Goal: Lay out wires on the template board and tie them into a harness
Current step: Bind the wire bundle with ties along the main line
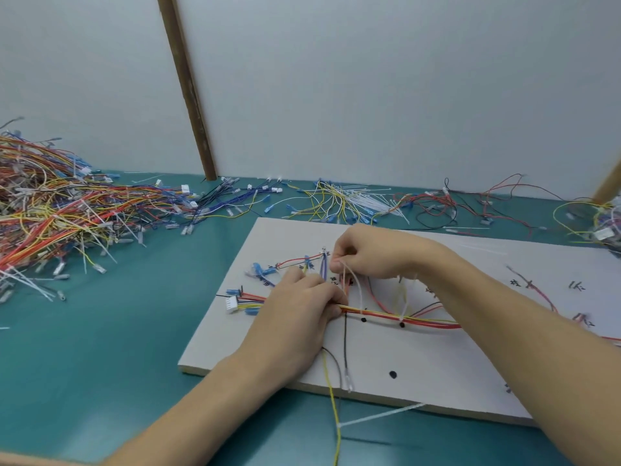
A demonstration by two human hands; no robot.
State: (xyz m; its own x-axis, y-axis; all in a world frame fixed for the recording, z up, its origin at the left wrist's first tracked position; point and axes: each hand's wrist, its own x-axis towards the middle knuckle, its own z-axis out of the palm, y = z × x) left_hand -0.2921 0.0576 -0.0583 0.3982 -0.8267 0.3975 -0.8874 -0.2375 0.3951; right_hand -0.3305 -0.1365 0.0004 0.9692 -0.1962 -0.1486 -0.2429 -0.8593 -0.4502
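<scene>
Two hands work over the white template board (437, 371), which lies flat on the teal table (100, 348); every place below is given relative to that board. No bins or trays show: loose stock lies straight on the table.

Your left hand (302, 311) rests knuckles-up near the board's middle, fingers curled and pinching the wire bundle (403, 320) at the point where it leaves your fingertips. That bundle is a thin, round-sectioned run of red, yellow and orange insulated strands, lying along the board's length toward its right end. At its left end, just beyond your left hand, sits a white plastic connector (232, 303) with blue terminal sleeves beside it.

Your right hand (366, 255) hovers just behind the left, toward the board's far edge, fingers clenched on a thin translucent cable tie (356, 290). The tie hangs down from your fingertips to the bundle, right beside the left hand's pinch.

Black dots (392, 375) mark the board's matte surface. A black wire (345, 351) and a yellow wire (332, 391) run off the board's near edge.

Left of the board lies a large tangled heap of multicoloured wires (57, 216). Behind the far edge lies a fan of white cable ties (373, 201).
</scene>
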